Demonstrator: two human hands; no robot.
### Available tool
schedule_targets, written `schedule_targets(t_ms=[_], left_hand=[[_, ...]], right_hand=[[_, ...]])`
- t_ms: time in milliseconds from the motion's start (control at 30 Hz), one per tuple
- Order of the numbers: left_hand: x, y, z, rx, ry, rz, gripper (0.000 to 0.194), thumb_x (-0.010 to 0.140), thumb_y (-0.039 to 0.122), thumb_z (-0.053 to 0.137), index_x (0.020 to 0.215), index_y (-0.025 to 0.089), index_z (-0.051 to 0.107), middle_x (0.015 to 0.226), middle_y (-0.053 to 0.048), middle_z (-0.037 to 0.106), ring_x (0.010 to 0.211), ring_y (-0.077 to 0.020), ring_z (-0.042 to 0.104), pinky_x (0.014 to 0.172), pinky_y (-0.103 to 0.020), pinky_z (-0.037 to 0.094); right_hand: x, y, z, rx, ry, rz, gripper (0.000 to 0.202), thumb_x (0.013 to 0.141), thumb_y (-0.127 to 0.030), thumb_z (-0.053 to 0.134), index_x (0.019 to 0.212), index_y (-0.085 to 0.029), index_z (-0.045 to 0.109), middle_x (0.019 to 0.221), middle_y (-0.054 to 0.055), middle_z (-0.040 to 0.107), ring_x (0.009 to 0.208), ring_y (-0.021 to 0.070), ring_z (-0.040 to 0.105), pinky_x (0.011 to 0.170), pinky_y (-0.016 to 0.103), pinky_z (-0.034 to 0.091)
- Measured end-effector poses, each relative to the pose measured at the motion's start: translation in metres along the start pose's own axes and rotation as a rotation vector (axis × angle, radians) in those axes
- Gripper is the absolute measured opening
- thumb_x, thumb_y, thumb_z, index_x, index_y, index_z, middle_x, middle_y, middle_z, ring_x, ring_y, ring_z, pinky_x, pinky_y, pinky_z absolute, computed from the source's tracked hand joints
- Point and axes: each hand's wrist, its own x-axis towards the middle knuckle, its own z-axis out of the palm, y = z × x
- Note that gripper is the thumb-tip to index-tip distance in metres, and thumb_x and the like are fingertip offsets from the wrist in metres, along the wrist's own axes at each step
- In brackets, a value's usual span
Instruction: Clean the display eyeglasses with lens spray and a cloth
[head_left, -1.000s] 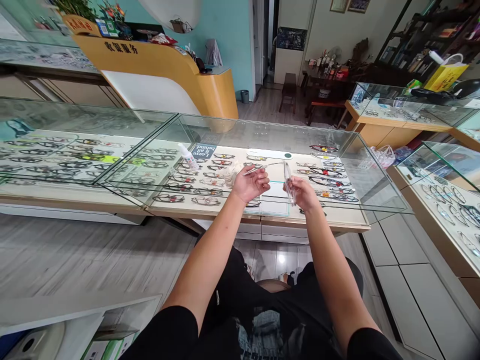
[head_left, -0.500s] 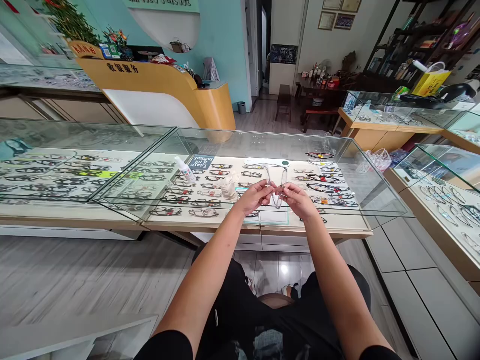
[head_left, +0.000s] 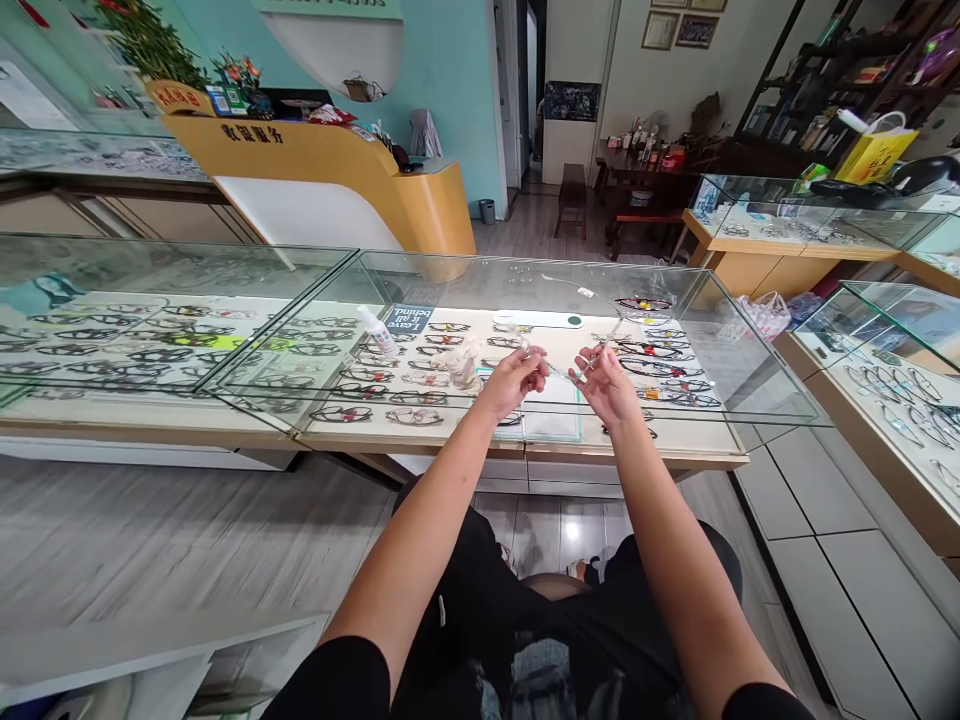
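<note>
A pair of clear-framed eyeglasses (head_left: 557, 373) is held above the glass display counter (head_left: 480, 430), roughly at its middle. My left hand (head_left: 514, 382) pinches one side of it with curled fingers. At the other side, my right hand (head_left: 606, 385) grips the frame with its palm turned partly up. Thin, transparent parts of the frame blend into the background, so its exact outline is hard to make out. Left of my left hand lies a crumpled pale cloth (head_left: 463, 366), and a white spray bottle (head_left: 377, 330) is tilted farther left.
Rows of eyeglasses (head_left: 416, 417) fill the counter on both sides. A white strip with a green dot (head_left: 536, 320) and a blue sign (head_left: 409, 318) lie toward the back. Another glass case (head_left: 892, 400) stands at right. Beyond is a yellow reception desk (head_left: 435, 215).
My hands have moved apart, the right one shifting right and turning its palm upward. The eyeglasses have turned from upright between my fingers to a more sideways position.
</note>
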Motion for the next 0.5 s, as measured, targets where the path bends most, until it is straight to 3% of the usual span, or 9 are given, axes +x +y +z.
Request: schedule_targets(t_ms=[133,233,300,367,433,500], left_hand=[[-0.032,0.005,0.011,0.232,0.059,-0.066,0.059,0.089,0.044,0.083,0.137,0.021,0.057,0.081,0.000,0.071,0.056,-0.0106,0.056,0.055,-0.026,0.040],[-0.062,0.021,-0.001,0.405,0.224,0.160,0.049,0.090,0.038,0.079,0.133,0.022,0.063,0.071,0.004,0.059,0.055,-0.0101,0.046,0.053,-0.027,0.033],[-0.075,0.042,-0.024,0.450,0.422,0.400,0.038,0.090,0.033,0.077,0.124,0.022,0.065,0.068,0.007,0.048,0.055,-0.0101,0.039,0.054,-0.027,0.032],[-0.076,0.070,-0.057,0.462,0.571,0.514,0.030,0.092,0.027,0.071,0.120,0.023,0.061,0.073,0.006,0.044,0.062,-0.0110,0.039,0.062,-0.027,0.038],[-0.066,0.095,-0.093,0.563,0.875,0.687,0.028,0.090,0.016,0.066,0.116,0.022,0.056,0.085,0.003,0.048,0.077,-0.0132,0.050,0.079,-0.028,0.047],[-0.048,0.110,-0.126,0.768,1.056,0.684,0.043,0.086,0.012,0.068,0.125,0.020,0.053,0.109,-0.005,0.058,0.098,-0.0181,0.059,0.098,-0.034,0.051]], right_hand=[[-0.007,-0.009,0.005,0.011,-0.001,0.009,0.034,0.078,-0.044,0.097,0.091,-0.030,0.070,0.101,-0.004,0.078,0.092,0.0155,0.072,0.087,0.031,0.060],[-0.030,-0.024,0.013,0.019,-0.038,-0.032,0.031,0.079,-0.044,0.096,0.091,-0.030,0.072,0.105,-0.004,0.078,0.094,0.0143,0.073,0.089,0.030,0.061],[-0.051,-0.037,0.021,0.008,-0.070,-0.092,0.026,0.083,-0.044,0.094,0.093,-0.030,0.074,0.110,-0.003,0.078,0.098,0.0142,0.074,0.094,0.030,0.062],[-0.072,-0.049,0.031,-0.024,-0.101,-0.156,0.024,0.084,-0.043,0.094,0.094,-0.031,0.075,0.113,-0.003,0.078,0.098,0.0140,0.074,0.096,0.030,0.063],[-0.089,-0.059,0.042,-0.082,-0.132,-0.206,0.022,0.085,-0.041,0.094,0.095,-0.032,0.077,0.115,-0.001,0.080,0.099,0.0142,0.074,0.098,0.030,0.063],[-0.103,-0.066,0.053,-0.137,-0.160,-0.233,0.021,0.085,-0.040,0.094,0.097,-0.032,0.078,0.117,0.001,0.081,0.102,0.0154,0.075,0.099,0.031,0.064]])
